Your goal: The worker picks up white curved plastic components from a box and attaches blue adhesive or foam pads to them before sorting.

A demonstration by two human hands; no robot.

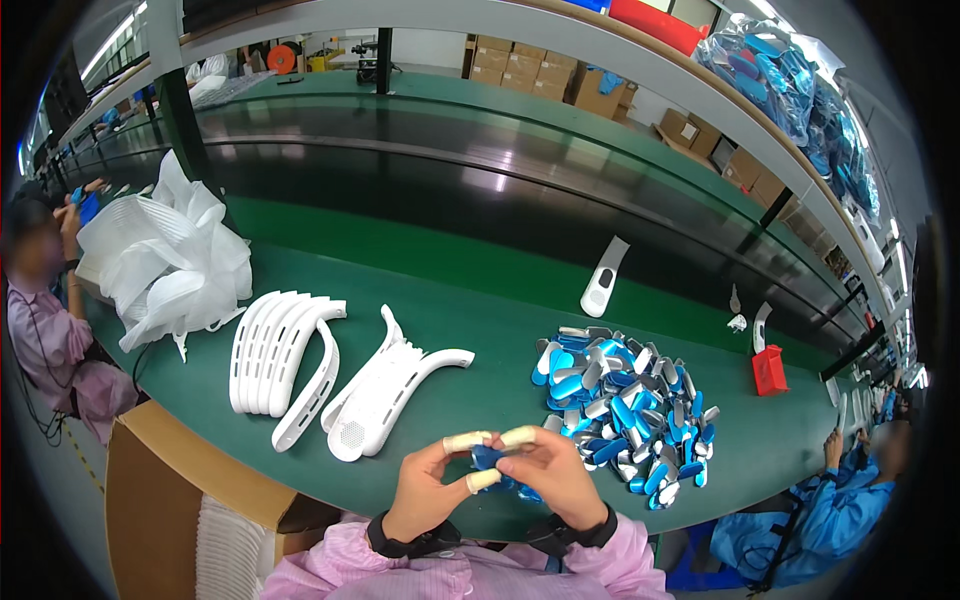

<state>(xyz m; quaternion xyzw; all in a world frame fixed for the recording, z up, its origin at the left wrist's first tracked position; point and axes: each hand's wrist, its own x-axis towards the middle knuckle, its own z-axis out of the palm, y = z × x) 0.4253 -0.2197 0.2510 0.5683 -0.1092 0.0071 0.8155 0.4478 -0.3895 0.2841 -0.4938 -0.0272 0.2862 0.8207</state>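
At the table's near edge my left hand (428, 492) and my right hand (556, 477) meet, with pale covers on some of the fingertips. Both are closed on a small dark-blue piece (487, 457), pinched between thumbs and forefingers. Its exact shape is partly hidden by the fingers. More blue scraps (522, 491) lie just below the hands. To the right of my right hand spreads a pile of small oval covers (625, 410), some blue, some silver. On the left, curved white plastic housings (385, 405) lie near a row of slotted white curved parts (275, 355).
White foam wrapping (170, 260) is heaped at the far left, above an open cardboard box (150, 500). A single white housing (604, 278) lies beyond the pile, and a red bin (769, 371) stands at right. Co-workers sit at both sides. A shelf (560, 38) crosses overhead.
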